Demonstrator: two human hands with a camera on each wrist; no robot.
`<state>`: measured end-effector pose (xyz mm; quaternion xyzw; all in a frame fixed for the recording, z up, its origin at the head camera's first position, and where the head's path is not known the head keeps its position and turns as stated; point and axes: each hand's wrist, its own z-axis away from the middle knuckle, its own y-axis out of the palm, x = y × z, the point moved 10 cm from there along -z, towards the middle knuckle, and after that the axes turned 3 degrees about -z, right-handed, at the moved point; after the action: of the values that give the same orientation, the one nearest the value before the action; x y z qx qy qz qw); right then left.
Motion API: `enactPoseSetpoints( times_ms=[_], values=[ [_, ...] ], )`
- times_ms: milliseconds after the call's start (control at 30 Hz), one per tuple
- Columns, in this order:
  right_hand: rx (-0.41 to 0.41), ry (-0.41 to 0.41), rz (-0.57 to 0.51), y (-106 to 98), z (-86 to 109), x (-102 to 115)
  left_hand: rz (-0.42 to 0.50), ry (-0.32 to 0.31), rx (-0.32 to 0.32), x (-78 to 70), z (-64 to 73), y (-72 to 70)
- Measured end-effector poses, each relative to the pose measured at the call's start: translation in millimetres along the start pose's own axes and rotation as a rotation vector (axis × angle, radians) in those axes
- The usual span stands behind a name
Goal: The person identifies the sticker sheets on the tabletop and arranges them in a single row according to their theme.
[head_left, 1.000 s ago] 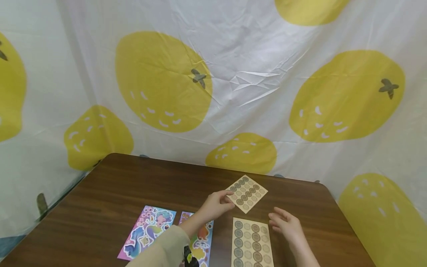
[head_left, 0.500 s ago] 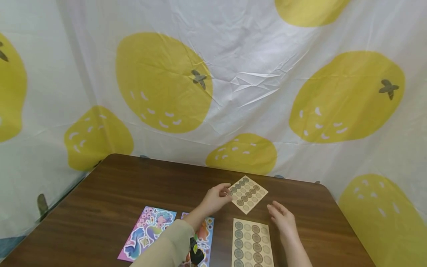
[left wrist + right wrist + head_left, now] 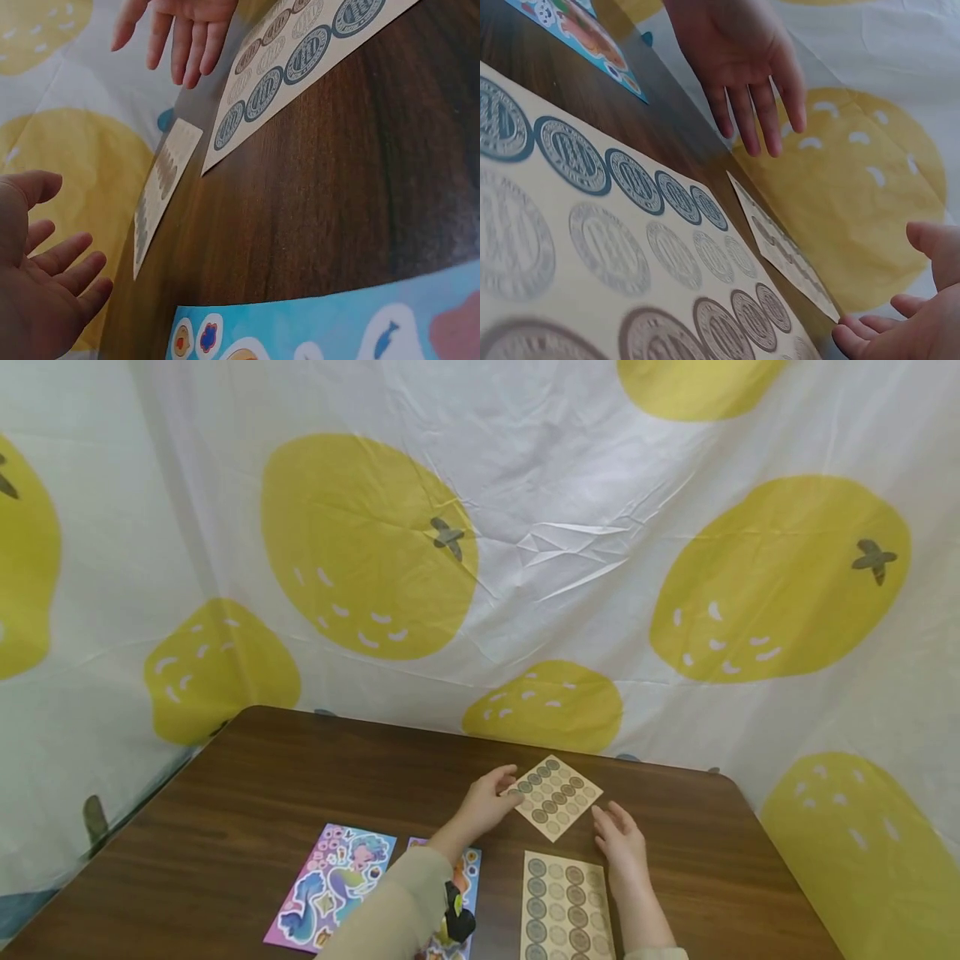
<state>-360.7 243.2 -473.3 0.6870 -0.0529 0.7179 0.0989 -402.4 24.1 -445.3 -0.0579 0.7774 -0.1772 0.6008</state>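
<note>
A cream sheet of round seal stickers [image 3: 558, 802] lies turned cornerwise near the table's far edge. At its left corner is my left hand [image 3: 483, 804], fingers spread with nothing between them; in the left wrist view that hand [image 3: 49, 274] appears apart from the sheet [image 3: 166, 191]. My right hand [image 3: 624, 847], fingers loosely bent, is by the sheet's right side. Whether its fingertips touch the sheet, I cannot tell. Closer to me lies a second cream seal sticker sheet [image 3: 566, 906], straight, left of my right forearm.
A mermaid sticker sheet [image 3: 337, 885] lies on the left of the brown wooden table [image 3: 247, 802]. Beside it another colourful sticker sheet [image 3: 461, 902] is partly hidden under my left forearm. A white curtain with yellow fruit [image 3: 367, 543] hangs behind the table.
My left hand has shifted slightly away from me, its thumb and fingers more spread at the sheet's left corner. My right hand has moved forward and left, nearer the far sheet, which stays put.
</note>
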Motion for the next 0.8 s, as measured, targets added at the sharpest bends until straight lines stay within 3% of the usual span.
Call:
enactPoseSetpoints(
  times_ms=[600,800],
  values=[
    [-0.041,-0.002,-0.03,16,-10.9,-9,0.021,-0.073,-0.045,28.5,-11.6,4.1],
    [-0.022,-0.025,-0.044,21,-11.7,-9,0.039,-0.096,-0.072,31.2,-15.6,5.0]
  ],
)
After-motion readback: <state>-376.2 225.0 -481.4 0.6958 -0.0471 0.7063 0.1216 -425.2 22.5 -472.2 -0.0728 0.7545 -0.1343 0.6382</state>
